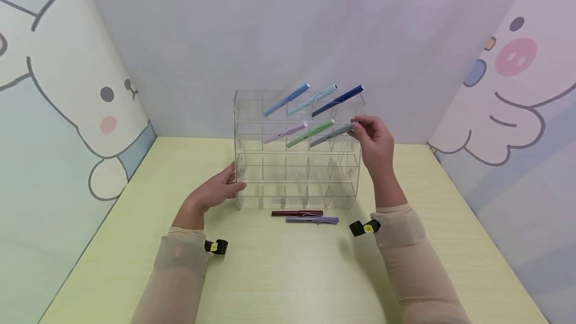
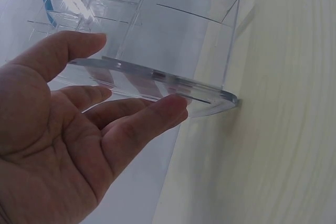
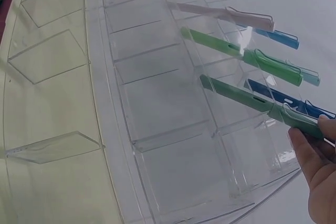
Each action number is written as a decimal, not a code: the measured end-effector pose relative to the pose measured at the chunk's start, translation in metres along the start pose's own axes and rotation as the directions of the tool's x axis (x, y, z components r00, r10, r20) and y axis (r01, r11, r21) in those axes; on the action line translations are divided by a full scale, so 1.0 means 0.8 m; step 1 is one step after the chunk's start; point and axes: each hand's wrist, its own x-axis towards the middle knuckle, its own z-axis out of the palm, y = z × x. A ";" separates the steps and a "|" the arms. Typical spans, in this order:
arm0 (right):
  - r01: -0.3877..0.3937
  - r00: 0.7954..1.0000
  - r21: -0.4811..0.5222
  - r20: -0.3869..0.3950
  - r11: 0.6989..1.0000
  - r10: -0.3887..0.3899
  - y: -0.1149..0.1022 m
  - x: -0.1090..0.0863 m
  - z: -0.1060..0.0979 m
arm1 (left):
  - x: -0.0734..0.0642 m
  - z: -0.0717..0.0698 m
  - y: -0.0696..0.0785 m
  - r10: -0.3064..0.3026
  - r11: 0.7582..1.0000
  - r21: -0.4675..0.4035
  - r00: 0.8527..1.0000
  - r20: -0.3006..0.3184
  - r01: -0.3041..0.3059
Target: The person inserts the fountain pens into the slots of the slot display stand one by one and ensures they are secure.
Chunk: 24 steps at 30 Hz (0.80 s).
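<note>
A clear acrylic pen rack with stepped, divided tiers stands on the table. My right hand pinches the cap end of a grey-green fountain pen, which leans in the second tier from the top. Beside it there lean a bright green pen and a pale lilac pen. The top tier holds a blue pen, a pale blue pen and a dark blue pen. At the rack's left side, my left hand grips the side panel, thumb on one face and fingers on the other.
On the table in front of the rack lie a dark red pen and a purple pen, side by side. A plain pale wall rises behind the rack, and cartoon-printed panels flank the table.
</note>
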 end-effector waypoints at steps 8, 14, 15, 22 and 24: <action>0.032 0.999 -0.065 0.002 0.997 -0.032 -0.004 -0.004 -0.002 | 0.000 0.000 -0.001 0.003 1.000 -0.005 1.000 0.001 -0.003; 0.067 0.997 -0.041 -0.040 0.997 -0.068 -0.008 -0.008 -0.014 | 0.001 0.000 -0.002 0.013 1.000 -0.003 1.000 0.001 -0.013; 0.068 0.996 -0.031 -0.048 0.997 -0.069 -0.009 -0.008 -0.016 | 0.000 0.000 -0.002 0.014 1.000 -0.004 1.000 0.000 -0.014; 0.069 0.994 0.012 -0.080 0.998 -0.067 -0.020 -0.022 -0.035 | 0.000 0.002 0.001 0.010 1.000 -0.009 1.000 -0.008 -0.010; 0.072 0.994 0.020 -0.082 0.997 -0.070 -0.022 -0.026 -0.040 | 0.000 0.002 0.002 0.008 1.000 -0.014 1.000 -0.011 -0.008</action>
